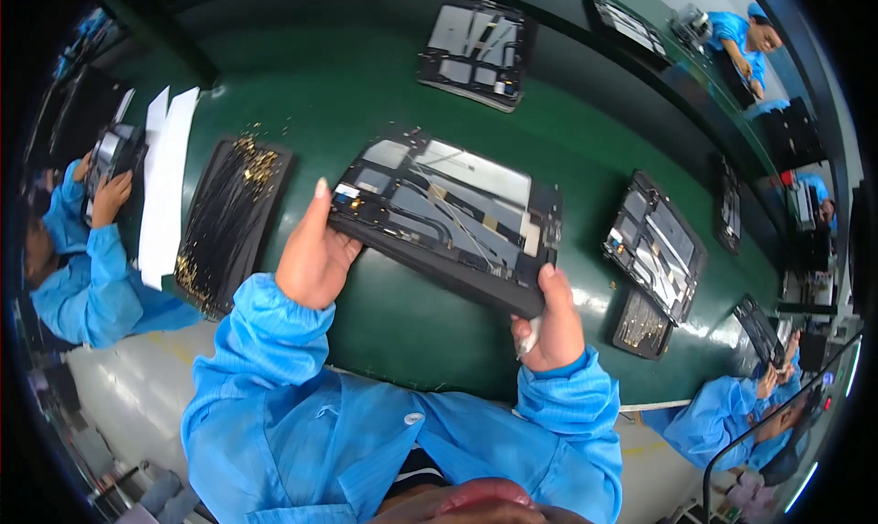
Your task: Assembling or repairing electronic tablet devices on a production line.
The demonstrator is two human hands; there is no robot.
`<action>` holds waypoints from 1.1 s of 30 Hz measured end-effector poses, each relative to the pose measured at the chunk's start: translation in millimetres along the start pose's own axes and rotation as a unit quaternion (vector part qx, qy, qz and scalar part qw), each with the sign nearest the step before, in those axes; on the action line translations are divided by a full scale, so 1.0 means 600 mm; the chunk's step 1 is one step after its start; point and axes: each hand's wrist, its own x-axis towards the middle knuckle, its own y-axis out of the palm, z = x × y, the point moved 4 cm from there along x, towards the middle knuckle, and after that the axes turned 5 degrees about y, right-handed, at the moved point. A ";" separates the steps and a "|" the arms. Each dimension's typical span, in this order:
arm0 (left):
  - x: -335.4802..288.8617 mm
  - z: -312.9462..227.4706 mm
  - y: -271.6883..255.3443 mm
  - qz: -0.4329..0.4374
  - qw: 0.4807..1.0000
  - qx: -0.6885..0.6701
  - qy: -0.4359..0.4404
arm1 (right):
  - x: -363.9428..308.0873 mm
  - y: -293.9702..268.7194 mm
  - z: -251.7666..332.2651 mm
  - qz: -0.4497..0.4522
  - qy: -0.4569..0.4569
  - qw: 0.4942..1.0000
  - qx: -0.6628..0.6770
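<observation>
Over the green bench [393,341]: one opened tablet-like device [448,218], insides showing upward. Left hand [315,259]: fingers are grasping its left end. Right hand [556,327]: fingers are grasping its near-right corner, plus a small white object [530,339]. Handling advice: supporting both ends evenly, thumbs avoiding exposed strips [457,215].

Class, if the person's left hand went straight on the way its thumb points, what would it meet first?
For the left hand, the way looks free over the green table, though height is unclear. The opened device it holds, carried along, might meet the similar device beyond.
</observation>
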 end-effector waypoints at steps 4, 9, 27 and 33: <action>0.008 0.021 -0.029 -0.084 0.991 0.102 -0.032 | 0.006 0.040 0.106 -0.060 -0.161 0.984 -0.047; 0.026 0.040 -0.019 -0.099 0.976 0.187 -0.051 | 0.067 0.012 0.282 -0.143 -0.269 0.947 -0.099; 0.360 0.014 0.100 -0.079 0.992 -0.077 0.068 | 0.087 0.028 0.023 0.056 -0.081 0.959 -0.267; 0.397 -0.008 0.083 -0.197 0.974 -0.075 0.085 | 0.078 0.000 -0.062 0.108 -0.007 0.982 -0.153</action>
